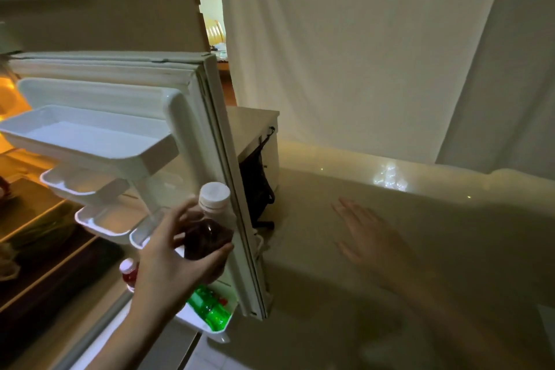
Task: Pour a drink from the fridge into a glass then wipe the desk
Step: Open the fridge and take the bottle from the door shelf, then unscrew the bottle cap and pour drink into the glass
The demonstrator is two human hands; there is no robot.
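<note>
Left hand (177, 252) around bottle (207, 219) (curled)

Dim room w/ pale curtain (375, 48) hanging across the back.
Warm yellow light is glowing at far left; a brighter room is showing thru a narrow doorway (210, 9) up top. A cream counter (450, 219) is running along the curtain, catching small glints of light. A white box-like unit (255, 129) is sitting at its left end. Pale floor tiles (240, 360) are showing below.
</note>
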